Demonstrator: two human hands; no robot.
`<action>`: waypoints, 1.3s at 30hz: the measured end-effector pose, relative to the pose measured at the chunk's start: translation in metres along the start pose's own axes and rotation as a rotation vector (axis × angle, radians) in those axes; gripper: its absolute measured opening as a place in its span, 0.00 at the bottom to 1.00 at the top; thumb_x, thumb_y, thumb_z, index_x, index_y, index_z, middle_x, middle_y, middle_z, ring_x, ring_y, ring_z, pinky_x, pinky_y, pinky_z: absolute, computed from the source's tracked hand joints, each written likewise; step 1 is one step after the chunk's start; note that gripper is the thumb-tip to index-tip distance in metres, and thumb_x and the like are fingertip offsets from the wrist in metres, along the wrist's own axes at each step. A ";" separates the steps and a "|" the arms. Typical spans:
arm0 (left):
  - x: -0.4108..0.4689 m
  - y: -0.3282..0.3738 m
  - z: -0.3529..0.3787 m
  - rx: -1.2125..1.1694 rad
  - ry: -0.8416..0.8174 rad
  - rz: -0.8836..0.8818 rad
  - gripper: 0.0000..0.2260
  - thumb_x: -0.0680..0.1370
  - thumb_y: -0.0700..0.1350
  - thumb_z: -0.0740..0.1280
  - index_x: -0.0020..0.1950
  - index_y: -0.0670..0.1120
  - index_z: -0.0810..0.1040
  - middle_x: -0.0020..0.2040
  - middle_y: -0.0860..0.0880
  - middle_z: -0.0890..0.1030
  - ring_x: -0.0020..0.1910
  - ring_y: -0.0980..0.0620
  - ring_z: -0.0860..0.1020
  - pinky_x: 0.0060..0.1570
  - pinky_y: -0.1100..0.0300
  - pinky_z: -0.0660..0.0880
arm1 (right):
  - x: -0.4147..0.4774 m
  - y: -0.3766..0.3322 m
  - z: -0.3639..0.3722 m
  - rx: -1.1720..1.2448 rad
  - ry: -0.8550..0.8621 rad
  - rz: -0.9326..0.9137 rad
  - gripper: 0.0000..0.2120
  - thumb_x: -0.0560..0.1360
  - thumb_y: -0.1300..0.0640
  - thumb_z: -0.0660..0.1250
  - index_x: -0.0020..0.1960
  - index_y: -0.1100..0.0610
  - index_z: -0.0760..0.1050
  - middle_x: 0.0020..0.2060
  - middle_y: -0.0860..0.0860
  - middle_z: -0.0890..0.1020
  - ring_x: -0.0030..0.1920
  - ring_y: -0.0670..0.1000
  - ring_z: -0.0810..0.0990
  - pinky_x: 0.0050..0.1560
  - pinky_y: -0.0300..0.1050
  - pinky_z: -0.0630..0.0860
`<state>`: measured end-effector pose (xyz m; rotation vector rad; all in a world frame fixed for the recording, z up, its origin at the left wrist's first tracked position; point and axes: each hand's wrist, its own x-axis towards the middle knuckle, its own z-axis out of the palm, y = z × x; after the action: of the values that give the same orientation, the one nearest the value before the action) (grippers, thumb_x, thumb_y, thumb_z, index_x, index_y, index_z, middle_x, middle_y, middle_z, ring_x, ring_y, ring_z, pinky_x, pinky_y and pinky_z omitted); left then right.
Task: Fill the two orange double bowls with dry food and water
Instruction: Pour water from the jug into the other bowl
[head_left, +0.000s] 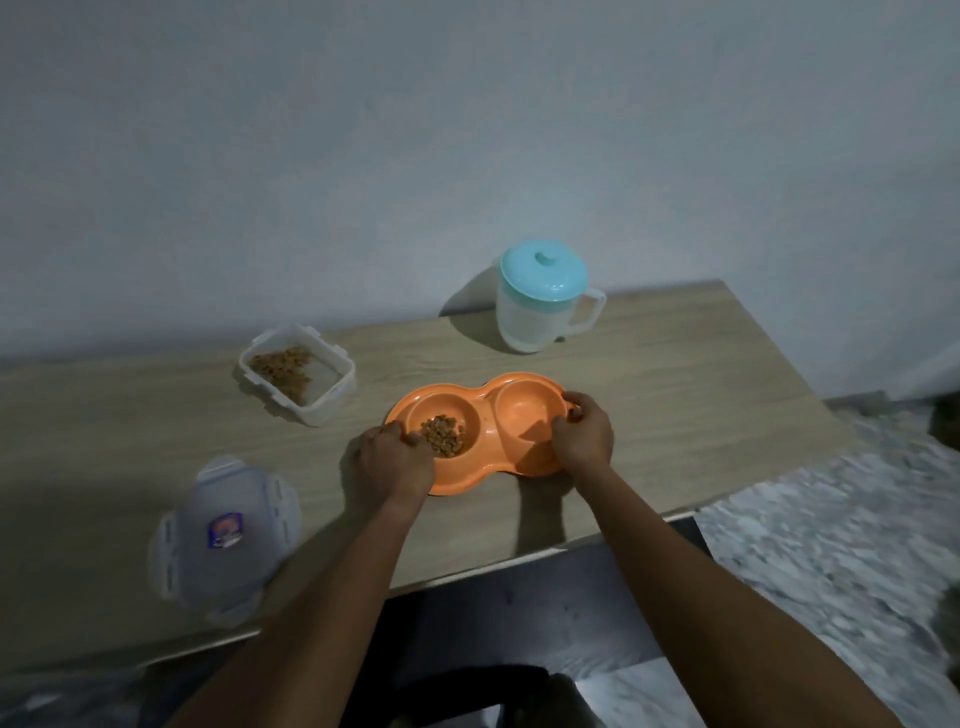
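One orange double bowl (480, 434) on bench (675, 374): kibble (442, 435) in, water side seemingly dry (jug (543, 301) lidded). Left hand (389, 460) and right hand (582, 428) grip its rim. Second bowl unseen.

Lid (226, 538) blurred; its label unreadable

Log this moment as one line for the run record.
hands: left hand and right hand grip orange double bowl ends | left well: dry food | right well: no food | jug: lidded, behind
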<state>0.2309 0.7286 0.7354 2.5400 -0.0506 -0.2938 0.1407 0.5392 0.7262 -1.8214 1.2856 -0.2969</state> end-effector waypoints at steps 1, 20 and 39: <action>-0.001 0.008 0.007 -0.004 0.005 -0.013 0.14 0.80 0.47 0.60 0.55 0.42 0.82 0.55 0.39 0.82 0.57 0.38 0.78 0.57 0.52 0.72 | 0.010 0.001 -0.008 0.008 -0.031 -0.002 0.19 0.75 0.61 0.66 0.65 0.53 0.78 0.59 0.58 0.82 0.60 0.60 0.80 0.59 0.51 0.75; -0.004 0.030 0.041 -0.266 0.146 -0.198 0.15 0.81 0.43 0.62 0.63 0.37 0.80 0.63 0.35 0.79 0.64 0.37 0.76 0.63 0.51 0.70 | 0.145 -0.078 -0.055 0.651 -0.315 0.004 0.21 0.69 0.39 0.73 0.54 0.52 0.81 0.39 0.47 0.75 0.42 0.47 0.73 0.44 0.44 0.69; 0.008 0.032 0.055 -0.008 0.051 -0.276 0.20 0.83 0.49 0.50 0.72 0.46 0.70 0.69 0.41 0.74 0.69 0.39 0.72 0.68 0.49 0.64 | 0.112 -0.055 -0.132 0.259 -0.249 -0.483 0.30 0.58 0.41 0.82 0.29 0.52 0.61 0.28 0.50 0.64 0.33 0.51 0.64 0.36 0.48 0.61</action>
<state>0.2277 0.6713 0.7063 2.5443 0.3224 -0.3353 0.1446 0.3814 0.8163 -1.8537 0.5959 -0.4575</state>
